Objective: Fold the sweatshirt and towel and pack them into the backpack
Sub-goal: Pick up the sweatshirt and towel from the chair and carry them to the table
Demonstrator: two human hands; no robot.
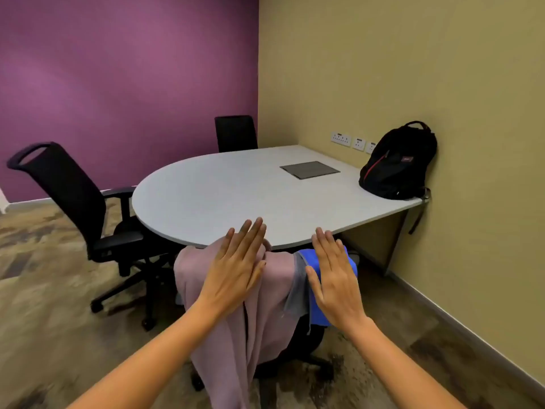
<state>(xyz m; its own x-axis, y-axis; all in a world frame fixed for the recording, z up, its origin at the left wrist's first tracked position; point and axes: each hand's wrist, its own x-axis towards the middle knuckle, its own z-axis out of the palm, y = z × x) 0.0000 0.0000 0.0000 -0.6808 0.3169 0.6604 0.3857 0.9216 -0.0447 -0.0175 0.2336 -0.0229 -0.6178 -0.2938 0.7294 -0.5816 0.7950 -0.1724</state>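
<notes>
Both hands are out in front, palms down. The left hand point(236, 270) is spread flat over a mauve cloth point(265, 305), its grip wide, fingers straight and together, holding nothing. The right hand point(333, 276) matches it over a blue cloth point(316, 314), grip wide as well, fingers straight. Whether the palms press the fabric or float just above it is hard to tell. The mauve cloth is soft and matte and hangs in long folds over the back of a black chair point(303, 343) pushed up to the near edge of the table point(236, 190). The blue cloth is draped just beside it on the same chair back, showing a grey underside along its left edge. Which is the sweatshirt and which the towel can't be told from here. The table is smooth and pale grey, rounded at its left end, with a flat dark square panel point(309, 169) set in the top. At the far right corner, well apart from the hands, the black backpack point(398, 163) leans upright against the olive wall, with a red stripe down its side. A mesh-backed office chair point(73, 196) stands at the left on mottled brown carpet point(59, 305).
</notes>
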